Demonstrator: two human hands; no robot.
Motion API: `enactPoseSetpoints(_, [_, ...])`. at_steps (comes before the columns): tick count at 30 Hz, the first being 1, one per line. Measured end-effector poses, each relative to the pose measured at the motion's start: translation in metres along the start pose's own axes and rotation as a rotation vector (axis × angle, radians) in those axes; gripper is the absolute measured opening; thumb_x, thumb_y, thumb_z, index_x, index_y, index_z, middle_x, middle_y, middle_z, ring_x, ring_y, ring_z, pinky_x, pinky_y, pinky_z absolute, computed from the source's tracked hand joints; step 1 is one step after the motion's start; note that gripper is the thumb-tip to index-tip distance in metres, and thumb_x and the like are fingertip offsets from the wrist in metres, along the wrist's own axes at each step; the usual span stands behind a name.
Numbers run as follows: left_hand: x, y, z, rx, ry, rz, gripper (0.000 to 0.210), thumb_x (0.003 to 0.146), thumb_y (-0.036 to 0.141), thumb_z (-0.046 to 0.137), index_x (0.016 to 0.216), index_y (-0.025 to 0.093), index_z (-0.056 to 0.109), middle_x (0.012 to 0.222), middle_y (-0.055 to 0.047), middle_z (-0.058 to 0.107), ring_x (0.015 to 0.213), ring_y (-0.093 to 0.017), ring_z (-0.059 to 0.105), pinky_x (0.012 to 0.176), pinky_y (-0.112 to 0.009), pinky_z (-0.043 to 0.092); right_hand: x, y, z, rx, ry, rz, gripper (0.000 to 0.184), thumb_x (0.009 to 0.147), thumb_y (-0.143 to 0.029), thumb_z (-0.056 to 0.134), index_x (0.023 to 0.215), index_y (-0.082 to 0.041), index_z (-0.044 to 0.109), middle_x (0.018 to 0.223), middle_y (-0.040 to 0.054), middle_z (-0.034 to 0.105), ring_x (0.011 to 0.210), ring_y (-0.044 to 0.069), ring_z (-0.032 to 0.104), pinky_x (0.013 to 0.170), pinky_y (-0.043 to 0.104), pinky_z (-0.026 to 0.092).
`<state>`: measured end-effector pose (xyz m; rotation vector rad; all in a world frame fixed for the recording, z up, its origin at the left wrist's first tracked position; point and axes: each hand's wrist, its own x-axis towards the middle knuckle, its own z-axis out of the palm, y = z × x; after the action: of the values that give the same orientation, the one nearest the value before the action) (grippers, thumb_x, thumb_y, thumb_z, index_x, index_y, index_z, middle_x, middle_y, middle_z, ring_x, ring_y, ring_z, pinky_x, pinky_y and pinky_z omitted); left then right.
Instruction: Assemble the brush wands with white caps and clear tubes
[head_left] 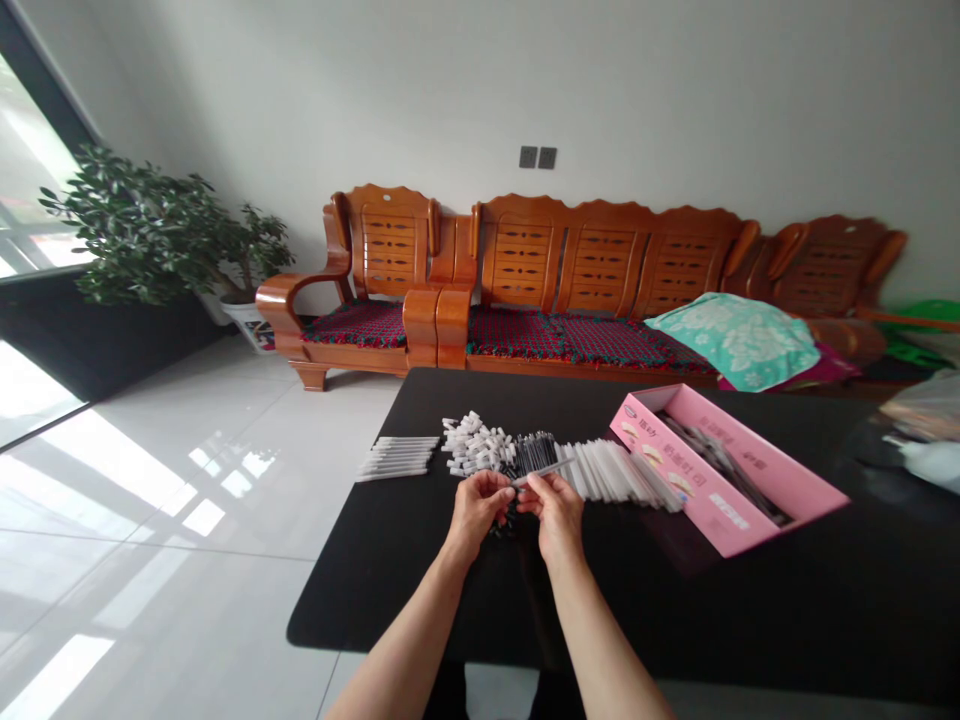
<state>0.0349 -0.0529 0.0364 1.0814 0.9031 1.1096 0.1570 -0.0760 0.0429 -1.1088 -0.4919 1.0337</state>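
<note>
We see a slim tube [556, 466], its long axis slanting away rightward across the pinched fingers of the right hand [556, 508]. The left hand [478, 507] closes its fingers on the nearer end.

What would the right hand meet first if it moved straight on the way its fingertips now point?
The right hand would probably meet the left hand first; whether their fingertips already touch is unclear.

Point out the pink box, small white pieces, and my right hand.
Pink box [684, 474], head view: printed side wall.
Small white pieces [478, 446], head view: middle of pile.
Your right hand [558, 511], head view: its middle.
</note>
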Motion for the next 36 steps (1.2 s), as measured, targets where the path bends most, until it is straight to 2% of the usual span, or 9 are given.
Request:
enactPoseSetpoints(6, [0.0001,-0.0036,-0.0023,0.061,-0.027,-0.058,0.050,0.079,0.060,0.061,0.069,0.011,0.064,0.052,0.000,0.057,0.036,-0.007,0.045,0.032,-0.017,0.033,0.0020,0.0026,0.0006,-0.007,-0.005,-0.005,0.031,0.060,-0.036,0.083,0.073,-0.014,0.066,0.065,0.0043,0.072,0.047,0.013,0.063,0.040,0.021,0.053])
enactPoseSetpoints(9, [0.0003,-0.0035,-0.0021,0.049,-0.013,-0.046,0.044,0.074,0.054,0.070,0.068,0.012,0.062,0.048,0.002,0.053,0.035,-0.005,0.042,0.032,-0.016,0.032,0.0025,0.0034,0.0011,-0.005,-0.001,0.001,0.030,0.060,-0.034,0.083,0.072,-0.014,0.065,0.062,0.0036,0.071,0.047,0.013,0.063,0.039,0.020,0.052])
enactPoseSetpoints(13, [0.0006,-0.0024,-0.0020,-0.005,0.020,-0.004,0.041,0.062,0.046,0.082,0.078,0.012,0.064,0.057,0.002,0.059,0.043,-0.008,0.051,0.039,-0.018,0.043,0.0028,0.0045,0.0004,-0.005,0.002,0.008,0.029,0.061,-0.033,0.083,0.073,-0.013,0.065,0.062,0.0042,0.071,0.046,0.013,0.062,0.039,0.020,0.052])
enactPoseSetpoints(19, [-0.0004,-0.0061,-0.0025,0.068,-0.025,-0.067,0.051,0.080,0.060,0.060,0.069,0.011,0.064,0.051,0.000,0.056,0.036,-0.007,0.045,0.032,-0.017,0.034,0.0020,0.0047,0.0003,-0.011,-0.013,-0.002,0.030,0.061,-0.035,0.083,0.073,-0.013,0.066,0.064,0.0042,0.072,0.047,0.013,0.063,0.039,0.021,0.052])
enactPoseSetpoints(22, [-0.0002,-0.0051,-0.0018,0.048,-0.009,-0.036,0.043,0.073,0.053,0.071,0.067,0.012,0.062,0.047,0.002,0.053,0.035,-0.006,0.042,0.033,-0.016,0.032,0.0017,0.0042,0.0000,-0.013,-0.009,0.003,0.031,0.060,-0.035,0.083,0.072,-0.014,0.066,0.063,0.0040,0.071,0.046,0.013,0.062,0.039,0.021,0.052])
enactPoseSetpoints(25, [0.0008,-0.0024,-0.0018,-0.008,0.020,0.008,0.040,0.061,0.044,0.083,0.078,0.012,0.065,0.058,0.001,0.060,0.044,-0.008,0.052,0.039,-0.018,0.042,0.0018,0.0035,-0.0007,-0.011,-0.010,0.007,0.030,0.060,-0.034,0.083,0.072,-0.013,0.066,0.063,0.0042,0.071,0.046,0.013,0.062,0.039,0.020,0.052])
enactPoseSetpoints(27, [0.0014,-0.0016,-0.0023,-0.011,0.032,-0.002,0.044,0.062,0.047,0.082,0.083,0.012,0.065,0.063,0.000,0.063,0.047,-0.009,0.054,0.040,-0.019,0.045,0.0017,0.0030,-0.0007,-0.012,-0.013,0.008,0.029,0.060,-0.034,0.083,0.072,-0.013,0.066,0.063,0.0043,0.071,0.046,0.013,0.062,0.039,0.020,0.052])
enactPoseSetpoints(31, [0.0013,-0.0033,-0.0031,0.051,-0.012,-0.070,0.050,0.077,0.061,0.062,0.069,0.011,0.064,0.053,-0.001,0.058,0.037,-0.007,0.047,0.032,-0.018,0.036,0.0008,0.0018,0.0015,-0.010,-0.012,0.007,0.031,0.059,-0.035,0.084,0.072,-0.013,0.066,0.063,0.0039,0.071,0.046,0.013,0.062,0.039,0.021,0.052])
enactPoseSetpoints(36, [0.0011,-0.0029,-0.0033,0.002,0.007,-0.020,0.041,0.064,0.048,0.080,0.071,0.012,0.063,0.051,0.002,0.057,0.039,-0.006,0.047,0.036,-0.016,0.038,-0.0006,0.0000,0.0039,-0.009,-0.008,0.009,0.034,0.056,-0.037,0.085,0.070,-0.014,0.065,0.060,0.0028,0.070,0.045,0.013,0.062,0.038,0.020,0.051])
